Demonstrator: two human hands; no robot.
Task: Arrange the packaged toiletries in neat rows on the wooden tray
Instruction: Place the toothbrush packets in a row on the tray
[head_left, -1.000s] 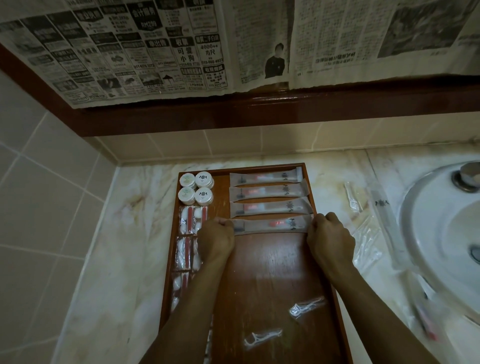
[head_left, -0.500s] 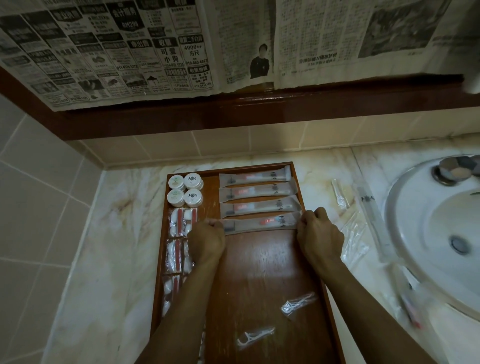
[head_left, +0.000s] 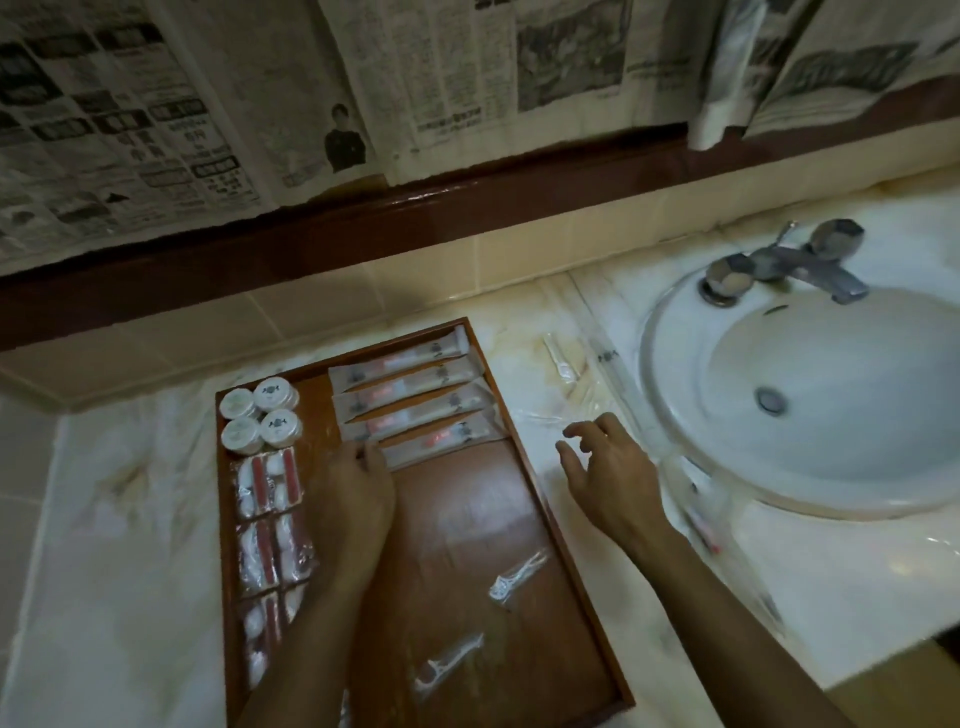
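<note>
On the wooden tray (head_left: 566, 525), four long toothbrush packets (head_left: 410, 410) lie in a stack of rows at the far end, long axes running left to right. The left hand (head_left: 358, 493) rests at the left end of the nearest packet; whether it pinches it I cannot tell. The right hand (head_left: 608, 467) hovers over the worktop (head_left: 831, 571) just right of the tray, fingers loose, grasping nothing. Loose clear packets (head_left: 587, 384) lie beyond its fingertips, toward the sink (head_left: 675, 415), so the right hand is the nearer.
</note>
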